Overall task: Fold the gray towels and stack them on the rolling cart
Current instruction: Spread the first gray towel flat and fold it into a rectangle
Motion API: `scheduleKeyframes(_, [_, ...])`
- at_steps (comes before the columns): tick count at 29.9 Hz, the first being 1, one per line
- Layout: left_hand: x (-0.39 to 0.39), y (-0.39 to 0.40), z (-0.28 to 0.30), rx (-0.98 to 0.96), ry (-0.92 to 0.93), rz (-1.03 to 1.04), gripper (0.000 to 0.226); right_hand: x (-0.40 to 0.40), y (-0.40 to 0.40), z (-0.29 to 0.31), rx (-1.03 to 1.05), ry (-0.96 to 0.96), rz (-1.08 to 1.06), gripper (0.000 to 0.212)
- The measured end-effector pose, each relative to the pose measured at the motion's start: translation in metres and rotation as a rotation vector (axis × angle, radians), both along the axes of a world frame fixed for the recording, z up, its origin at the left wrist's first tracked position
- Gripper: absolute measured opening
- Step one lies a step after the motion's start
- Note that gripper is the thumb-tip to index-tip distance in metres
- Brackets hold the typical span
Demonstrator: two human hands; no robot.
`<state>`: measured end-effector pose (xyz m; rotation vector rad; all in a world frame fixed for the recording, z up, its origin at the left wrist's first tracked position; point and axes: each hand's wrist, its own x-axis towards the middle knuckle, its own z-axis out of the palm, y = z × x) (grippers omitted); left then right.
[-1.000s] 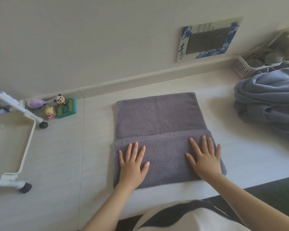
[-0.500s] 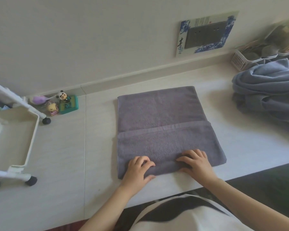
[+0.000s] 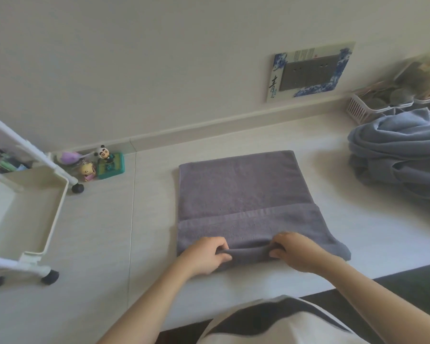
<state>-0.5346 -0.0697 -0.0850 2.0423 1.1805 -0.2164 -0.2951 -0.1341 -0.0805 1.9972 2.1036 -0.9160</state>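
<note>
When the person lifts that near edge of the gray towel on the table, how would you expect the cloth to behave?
Probably floppy: the gray towel already bunches into a soft ridge where the left hand and right hand pinch it. Its folded layers look thick, so it may sag between the hands. The terry surface seems unlikely to slip from the fingers.

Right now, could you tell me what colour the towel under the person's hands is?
The towel is a plain purplish gray, seen in the head view.
</note>
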Motion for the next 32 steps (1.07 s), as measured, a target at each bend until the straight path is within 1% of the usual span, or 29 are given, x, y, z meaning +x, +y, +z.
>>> scheduleKeyframes(2, [-0.003, 0.005, 0.017, -0.125, 0.002, -0.068, 0.012, 0.002, 0.004, 0.025, -0.110, 0.009, 0.078, 0.014])
scheduleKeyframes(5, [-0.006, 0.019, 0.045, -0.294, -0.084, -0.123, 0.013, 0.007, 0.017, 0.064, -0.196, -0.002, 0.176, 0.022])
scheduleKeyframes(8, [-0.007, 0.041, 0.065, -0.357, -0.122, -0.126, 0.016, 0.013, 0.042, 0.080, -0.221, 0.008, 0.220, 0.029])
scheduleKeyframes(10, [-0.003, 0.062, 0.071, -0.319, -0.108, -0.116, 0.014, 0.015, 0.068, 0.079, -0.205, -0.020, 0.240, 0.032])
scheduleKeyframes(12, [0.003, 0.090, 0.070, -0.239, -0.058, -0.100, 0.012, 0.015, 0.100, 0.072, -0.169, -0.038, 0.246, 0.034])
scheduleKeyframes(15, [0.011, 0.125, 0.061, -0.159, 0.054, -0.080, 0.024, 0.014, 0.139, 0.058, -0.100, -0.065, 0.180, 0.040])
scheduleKeyframes(18, [0.019, 0.155, 0.044, -0.086, 0.154, -0.044, 0.025, 0.012, 0.172, 0.040, -0.029, -0.205, 0.085, 0.052])
scheduleKeyframes(20, [0.021, 0.164, 0.031, -0.025, 0.154, 0.020, 0.030, 0.014, 0.184, 0.026, 0.009, -0.266, 0.078, 0.058])
scheduleKeyframes(23, [0.019, 0.162, 0.012, 0.060, 0.119, 0.103, 0.039, 0.020, 0.188, 0.005, 0.044, -0.310, 0.150, 0.049])
scheduleKeyframes(26, [0.013, 0.162, -0.007, 0.149, 0.172, 0.013, 0.037, 0.024, 0.190, -0.006, 0.047, -0.265, 0.155, 0.037])
scheduleKeyframes(27, [0.011, 0.160, -0.010, 0.190, 0.183, -0.016, 0.034, 0.024, 0.189, -0.007, 0.063, -0.247, 0.131, 0.036])
scheduleKeyframes(29, [0.013, 0.160, -0.014, 0.250, 0.190, -0.006, 0.032, 0.022, 0.191, -0.011, 0.079, -0.248, 0.088, 0.036])
scheduleKeyframes(32, [0.021, 0.161, -0.020, 0.301, 0.245, 0.024, 0.032, 0.020, 0.188, -0.019, 0.121, -0.337, 0.058, 0.036])
